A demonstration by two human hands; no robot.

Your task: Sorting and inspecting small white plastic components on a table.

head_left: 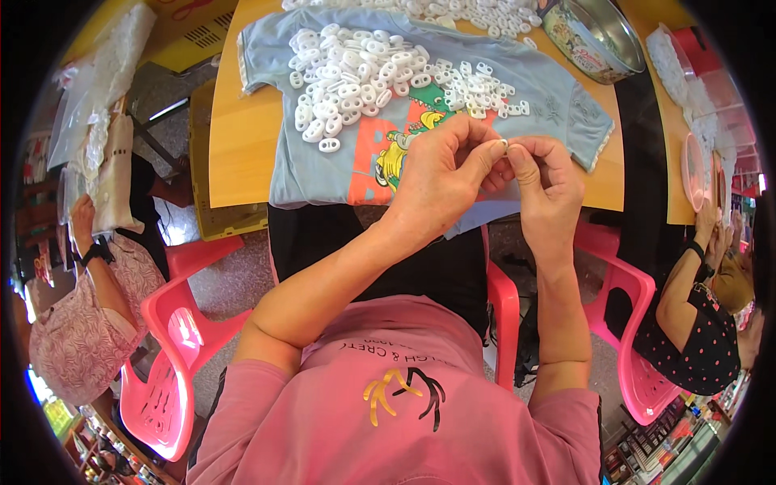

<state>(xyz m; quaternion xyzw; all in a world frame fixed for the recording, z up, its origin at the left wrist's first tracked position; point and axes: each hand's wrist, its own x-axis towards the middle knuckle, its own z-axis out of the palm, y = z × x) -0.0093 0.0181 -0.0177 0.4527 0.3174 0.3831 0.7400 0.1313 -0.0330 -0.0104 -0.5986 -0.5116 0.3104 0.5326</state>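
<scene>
In front of my chest, above the near edge of the table, both my hands meet fingertip to fingertip. My left hand (443, 168) is closed in a pinch on a small white plastic piece (503, 146). My right hand (551, 184) pinches that same piece from the other side; fingers cover most of it. Just beyond my hands a grey-blue T-shirt (311, 171) with a cartoon print lies spread on the table. On it sit a large pile of white oval two-hole plastic pieces (349, 85) and, to its right, a smaller pile of similar white pieces (477, 89).
More white pieces (477, 12) cover the far side of the wooden table (240, 166). A round metal tin (586, 48) stands at the far right. Pink plastic chairs (166, 356) flank me. Co-workers sit at left (89, 331) and right (687, 323), with plastic bags and bins near them.
</scene>
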